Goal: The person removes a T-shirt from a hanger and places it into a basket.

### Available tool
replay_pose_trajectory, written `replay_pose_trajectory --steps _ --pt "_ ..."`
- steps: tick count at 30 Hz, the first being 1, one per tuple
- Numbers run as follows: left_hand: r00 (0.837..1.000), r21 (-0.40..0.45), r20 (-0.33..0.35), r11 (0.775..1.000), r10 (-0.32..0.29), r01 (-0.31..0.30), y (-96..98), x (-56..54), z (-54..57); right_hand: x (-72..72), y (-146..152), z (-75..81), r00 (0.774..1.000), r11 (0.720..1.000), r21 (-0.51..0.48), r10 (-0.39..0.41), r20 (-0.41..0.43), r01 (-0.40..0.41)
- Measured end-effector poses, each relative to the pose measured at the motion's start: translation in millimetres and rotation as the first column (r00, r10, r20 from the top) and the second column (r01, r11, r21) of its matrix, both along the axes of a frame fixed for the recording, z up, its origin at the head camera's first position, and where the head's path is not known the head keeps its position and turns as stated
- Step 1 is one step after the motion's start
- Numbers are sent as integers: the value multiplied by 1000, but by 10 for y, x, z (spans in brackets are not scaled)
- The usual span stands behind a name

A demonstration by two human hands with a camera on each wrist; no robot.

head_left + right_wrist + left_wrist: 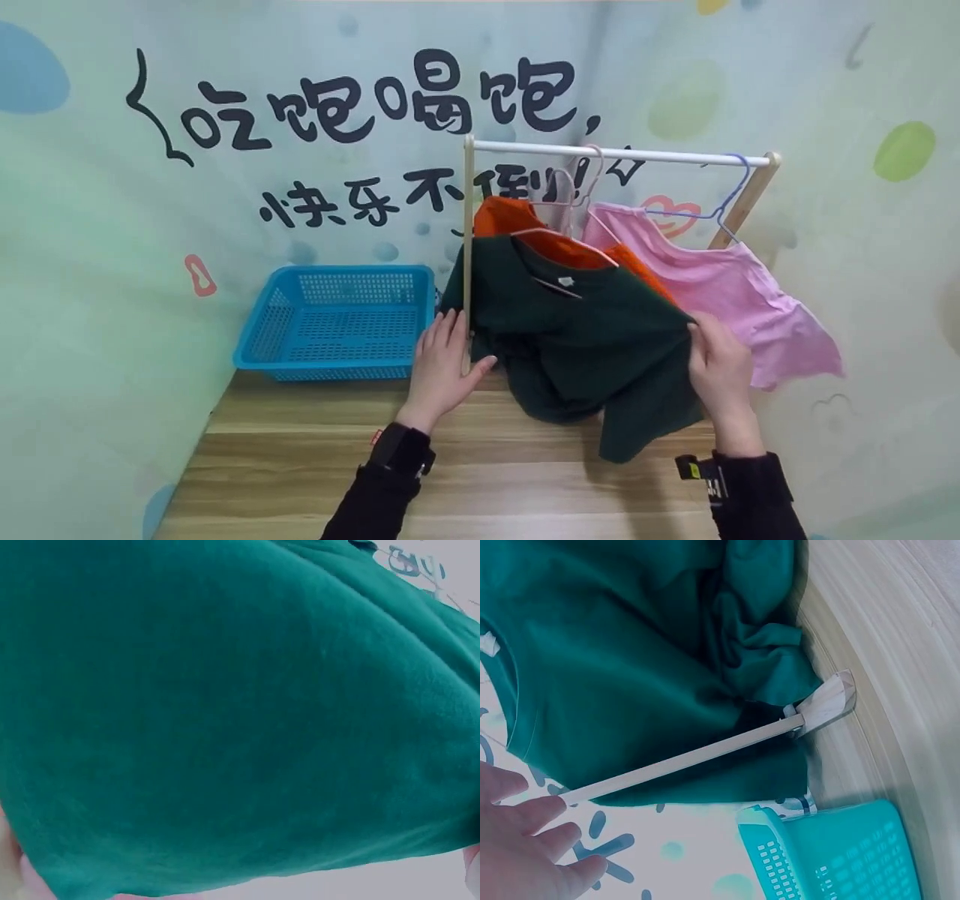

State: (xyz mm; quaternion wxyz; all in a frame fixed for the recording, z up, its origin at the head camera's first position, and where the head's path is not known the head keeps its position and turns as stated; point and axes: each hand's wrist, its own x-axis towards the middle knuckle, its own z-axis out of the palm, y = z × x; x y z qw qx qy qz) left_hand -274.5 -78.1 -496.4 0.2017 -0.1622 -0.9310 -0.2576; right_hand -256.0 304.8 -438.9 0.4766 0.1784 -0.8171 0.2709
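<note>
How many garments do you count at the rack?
3: the dark green shirt in front, the orange garment just behind it, and the pink garment toward the right end of the rack. Others could be hidden behind.

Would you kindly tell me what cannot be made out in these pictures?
Head view: most of the orange cloth garment is hidden behind the dark green cloth shirt.
Head view: the small white neck label is too tiny to read.
Left wrist view: the left hand is cut off by the left and bottom edges.
Right wrist view: the shirt fills most of the frame, hiding how the right hand grips it.
</note>
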Motion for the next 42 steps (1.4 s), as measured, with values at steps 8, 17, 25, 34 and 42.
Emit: replay_pose_trajectory --steps 8,17,25,34,42 --pt "1000 12 -3 1000 0 0 34 4 -18 63 258 -207 999 999 -24 44 -13 -44" --pt "1000 20 -19 1000 -15 15 69 -2 -20 26 444 -259 985 986 -40 162 -60 -164" --pt "998 37 -44 998 -44 46 142 19 178 40 458 -154 948 957 -11 285 -142 -289" --pt "985 59 -153 994 -77 87 261 26 459 115 238 91 899 916 -8 393 -192 -402" --pt "924 144 -334 959 -187 246 366 108 647 45 79 84 867 881 23 470 -168 -473"
